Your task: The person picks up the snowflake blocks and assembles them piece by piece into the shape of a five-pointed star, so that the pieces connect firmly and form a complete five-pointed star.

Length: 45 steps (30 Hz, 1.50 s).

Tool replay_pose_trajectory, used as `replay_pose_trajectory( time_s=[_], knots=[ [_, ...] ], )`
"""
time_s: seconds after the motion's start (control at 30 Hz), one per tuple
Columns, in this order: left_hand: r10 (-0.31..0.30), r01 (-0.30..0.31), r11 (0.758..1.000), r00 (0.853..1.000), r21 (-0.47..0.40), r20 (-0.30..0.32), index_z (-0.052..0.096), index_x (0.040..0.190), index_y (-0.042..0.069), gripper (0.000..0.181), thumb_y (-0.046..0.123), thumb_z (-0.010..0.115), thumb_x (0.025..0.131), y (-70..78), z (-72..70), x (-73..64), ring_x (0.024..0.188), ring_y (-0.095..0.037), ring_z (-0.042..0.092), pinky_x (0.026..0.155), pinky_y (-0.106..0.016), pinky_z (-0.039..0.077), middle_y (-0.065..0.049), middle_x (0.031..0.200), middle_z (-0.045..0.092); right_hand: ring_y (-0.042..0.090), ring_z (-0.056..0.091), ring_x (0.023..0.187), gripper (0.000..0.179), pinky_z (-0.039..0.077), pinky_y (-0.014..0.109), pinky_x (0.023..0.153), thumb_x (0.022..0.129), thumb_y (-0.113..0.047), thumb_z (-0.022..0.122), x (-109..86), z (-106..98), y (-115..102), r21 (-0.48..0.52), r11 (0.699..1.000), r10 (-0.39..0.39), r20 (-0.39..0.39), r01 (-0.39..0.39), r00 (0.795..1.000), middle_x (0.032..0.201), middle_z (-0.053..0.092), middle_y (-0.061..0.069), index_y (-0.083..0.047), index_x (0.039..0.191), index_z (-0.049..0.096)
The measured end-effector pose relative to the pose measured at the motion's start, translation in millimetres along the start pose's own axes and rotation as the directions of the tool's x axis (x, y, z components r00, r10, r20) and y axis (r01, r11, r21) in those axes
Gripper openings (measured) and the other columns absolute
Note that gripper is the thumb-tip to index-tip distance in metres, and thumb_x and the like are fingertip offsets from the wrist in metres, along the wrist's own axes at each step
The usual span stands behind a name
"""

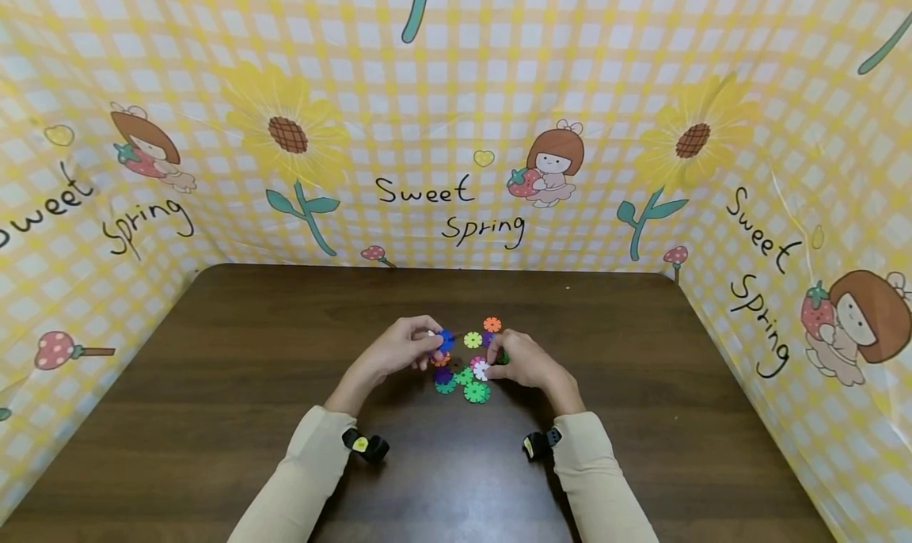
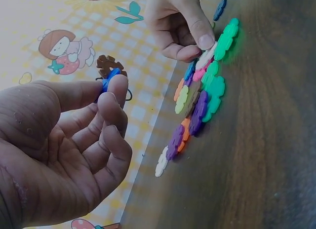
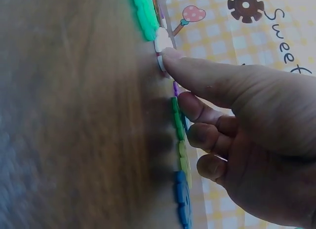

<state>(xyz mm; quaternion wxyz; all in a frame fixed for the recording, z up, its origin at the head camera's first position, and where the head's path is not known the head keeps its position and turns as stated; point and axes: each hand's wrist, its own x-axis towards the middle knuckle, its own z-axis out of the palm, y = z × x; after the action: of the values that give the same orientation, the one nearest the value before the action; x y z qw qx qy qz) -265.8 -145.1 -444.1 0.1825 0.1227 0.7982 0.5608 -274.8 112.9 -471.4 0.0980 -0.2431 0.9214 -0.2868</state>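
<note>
My left hand (image 1: 399, 347) is raised over the table and pinches a blue snowflake disc (image 2: 109, 80) between thumb and fingertip. Joined to that disc is a brown notched disc (image 2: 109, 66), seen face-on as a brown disc (image 3: 245, 7) in the right wrist view. My right hand (image 1: 526, 359) pinches a white snowflake disc (image 1: 480, 370), its thumb (image 3: 180, 66) pressed on the face. Right beside that disc are a pink disc (image 2: 201, 74) and a bright green disc (image 1: 476, 393). The right index fingertip is mostly hidden behind the thumb.
Several loose discs lie close together between the hands, among them a yellow-green disc (image 1: 473, 340), an orange disc (image 1: 492, 324) and a purple disc (image 1: 443, 376). The brown wooden table (image 1: 249, 416) meets a checked yellow cloth (image 1: 399, 115) at the back and sides.
</note>
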Motion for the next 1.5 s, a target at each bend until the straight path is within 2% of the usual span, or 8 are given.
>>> replay_pose_trajectory(
  time_s=[0.23, 0.43, 0.63, 0.87, 1.13, 1.3, 1.5],
  knots=[
    [-0.002, 0.002, 1.0, 1.0, 0.003, 0.003, 0.061, 0.114, 0.003, 0.018, 0.018, 0.057, 0.104, 2.3, -0.2, -2.0, 0.06, -0.015, 0.056, 0.062, -0.035, 0.049, -0.02, 0.088, 0.071, 0.013, 0.056, 0.083, 0.016, 0.049, 0.031, 0.079, 0.087, -0.011, 0.079, 0.7, 1.0, -0.5, 0.019, 0.999, -0.029, 0.014, 0.029, 0.999, 0.086, 0.061, -0.003, -0.011, 0.096, 0.066],
    [0.022, -0.022, 1.0, 1.0, 0.01, 0.005, 0.061, 0.113, 0.002, 0.018, 0.017, 0.056, 0.104, -0.3, -0.9, -2.1, 0.059, -0.014, 0.056, 0.06, -0.035, 0.05, -0.021, 0.087, 0.07, 0.015, 0.054, 0.083, 0.015, 0.047, 0.033, 0.076, 0.09, -0.011, 0.077, -0.9, -1.6, -2.0, 0.013, 1.0, -0.026, 0.038, 0.026, 0.999, 0.088, 0.059, -0.001, -0.012, 0.09, 0.061],
    [0.029, -0.029, 1.0, 1.0, 0.01, 0.005, 0.061, 0.112, 0.002, 0.017, 0.016, 0.056, 0.104, -1.9, -0.5, -2.6, 0.059, -0.014, 0.057, 0.061, -0.036, 0.051, -0.023, 0.088, 0.07, 0.012, 0.055, 0.079, 0.014, 0.047, 0.031, 0.074, 0.092, -0.014, 0.074, -1.6, -6.3, -7.4, 0.04, 0.996, -0.084, 0.027, 0.083, 0.996, 0.083, 0.06, -0.005, -0.012, 0.089, 0.06],
    [0.016, -0.016, 1.0, 1.0, 0.001, 0.0, 0.06, 0.11, 0.001, 0.017, 0.016, 0.057, 0.103, 0.3, -0.1, -2.2, 0.06, -0.015, 0.057, 0.063, -0.037, 0.052, -0.021, 0.089, 0.071, 0.011, 0.057, 0.079, 0.014, 0.05, 0.029, 0.074, 0.092, -0.018, 0.075, -2.8, -14.9, -20.9, 0.058, 0.985, -0.161, -0.063, 0.164, 0.985, 0.085, 0.061, -0.005, -0.013, 0.091, 0.061],
    [0.014, -0.015, 0.999, 1.0, 0.033, 0.028, 0.058, 0.113, -0.001, 0.017, 0.014, 0.057, 0.103, 4.3, 2.2, -2.6, 0.06, -0.015, 0.058, 0.063, -0.036, 0.051, -0.018, 0.087, 0.072, 0.011, 0.059, 0.078, 0.013, 0.051, 0.03, 0.073, 0.094, -0.018, 0.072, -3.1, -17.4, -30.5, 0.087, 0.978, -0.177, -0.147, 0.191, 0.973, 0.084, 0.065, -0.004, -0.013, 0.093, 0.06],
    [0.016, -0.017, 0.999, 0.999, 0.042, 0.038, 0.057, 0.111, 0.0, 0.016, 0.015, 0.057, 0.103, 7.7, 4.4, -3.1, 0.061, -0.017, 0.058, 0.065, -0.038, 0.052, -0.012, 0.084, 0.073, 0.009, 0.059, 0.076, 0.013, 0.052, 0.028, 0.072, 0.094, -0.018, 0.073, -2.5, -16.4, -33.1, 0.056, 0.976, -0.198, -0.194, 0.212, 0.961, 0.082, 0.065, -0.005, -0.014, 0.091, 0.061],
    [0.025, -0.026, 0.999, 0.998, 0.023, 0.05, 0.056, 0.11, 0.0, 0.016, 0.014, 0.057, 0.103, 10.1, 6.9, -3.9, 0.06, -0.017, 0.058, 0.064, -0.037, 0.051, -0.015, 0.084, 0.073, 0.007, 0.059, 0.072, 0.014, 0.05, 0.027, 0.066, 0.093, -0.018, 0.074, -3.4, -17.3, -35.0, -0.007, 0.977, -0.21, -0.215, 0.213, 0.954, 0.079, 0.066, -0.008, -0.016, 0.087, 0.062]
  ],
)
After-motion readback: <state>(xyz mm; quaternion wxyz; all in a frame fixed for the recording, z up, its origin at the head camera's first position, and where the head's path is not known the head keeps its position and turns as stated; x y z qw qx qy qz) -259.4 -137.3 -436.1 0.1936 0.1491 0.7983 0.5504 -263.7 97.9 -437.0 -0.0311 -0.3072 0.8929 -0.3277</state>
